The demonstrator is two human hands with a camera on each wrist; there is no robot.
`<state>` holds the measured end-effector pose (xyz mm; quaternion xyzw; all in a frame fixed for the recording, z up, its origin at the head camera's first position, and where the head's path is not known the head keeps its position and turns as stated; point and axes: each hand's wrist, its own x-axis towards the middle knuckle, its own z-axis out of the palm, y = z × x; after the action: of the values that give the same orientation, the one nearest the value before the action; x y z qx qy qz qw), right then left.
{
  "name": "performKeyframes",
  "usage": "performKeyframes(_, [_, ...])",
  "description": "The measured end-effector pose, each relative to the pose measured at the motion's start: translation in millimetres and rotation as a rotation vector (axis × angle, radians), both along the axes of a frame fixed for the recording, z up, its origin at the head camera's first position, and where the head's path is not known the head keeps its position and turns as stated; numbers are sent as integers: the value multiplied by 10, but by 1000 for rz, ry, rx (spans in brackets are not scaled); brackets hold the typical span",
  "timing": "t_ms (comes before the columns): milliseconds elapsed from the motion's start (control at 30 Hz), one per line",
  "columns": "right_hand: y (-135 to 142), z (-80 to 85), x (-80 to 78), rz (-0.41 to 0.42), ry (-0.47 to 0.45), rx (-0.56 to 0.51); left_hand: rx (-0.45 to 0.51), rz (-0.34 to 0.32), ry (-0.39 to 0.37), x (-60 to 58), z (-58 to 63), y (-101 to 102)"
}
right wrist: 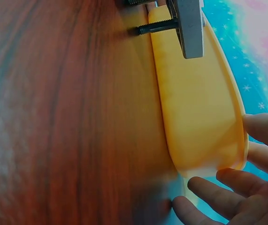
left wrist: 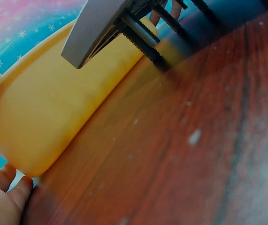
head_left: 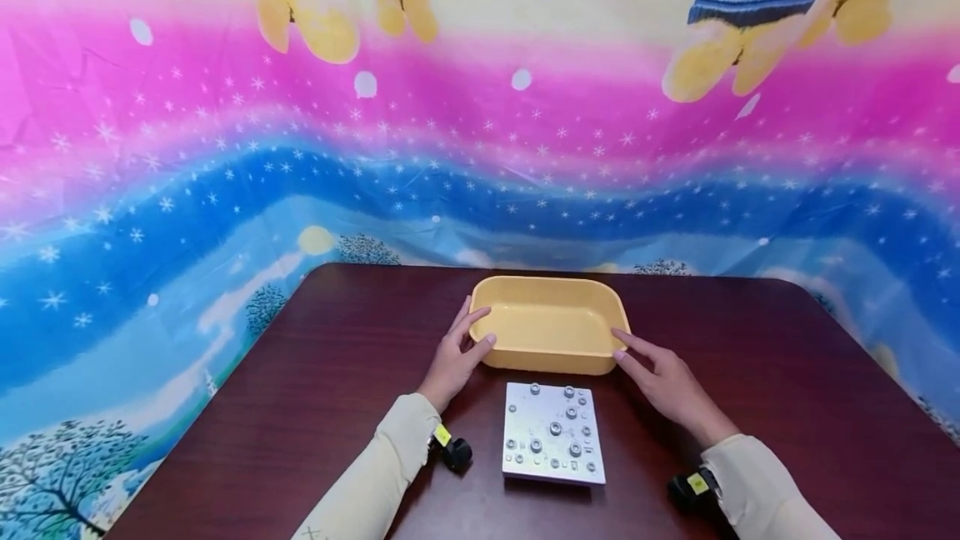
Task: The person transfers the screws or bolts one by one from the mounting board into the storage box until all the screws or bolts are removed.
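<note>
A shallow yellow plastic tub [head_left: 547,362] with rounded corners sits toward the back of the dark table. Its left end is held by my left hand [head_left: 453,361], thumb at the front rim and fingers round the side. At the opposite end my right hand [head_left: 663,377] holds the rim corner between thumb and index finger; in the right wrist view its lower fingers [right wrist: 218,197] spread beside the tub. Nearer me, between my forearms, is a square metal plate [head_left: 534,415] fitted with several socket-head screws [head_left: 556,428]. Black threaded bolts [left wrist: 141,42] stick out beneath the plate.
The dark reddish-brown table [head_left: 360,340] has rounded far corners. Behind it hangs a patterned pink and blue cloth [head_left: 480,132]. A black wrist camera [head_left: 456,452] is strapped to my left wrist, another camera [head_left: 686,490] to my right.
</note>
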<state>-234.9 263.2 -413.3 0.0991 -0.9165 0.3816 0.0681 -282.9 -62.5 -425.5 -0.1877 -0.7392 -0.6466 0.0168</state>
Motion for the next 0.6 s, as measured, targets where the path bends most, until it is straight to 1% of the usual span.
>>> performKeyframes(133, [3,-21,4,4,2,-8,10,3,-4,10,-13,5])
performKeyframes(300, [11,-5,-4,9,20,5,-17,4,-6,29,-3,11])
performKeyframes(467, [19,35,9,10,26,17,-22,12,-7,61,8,16])
performKeyframes(600, [25,78,49,12,8,35,-30,19,-13,101,11,2])
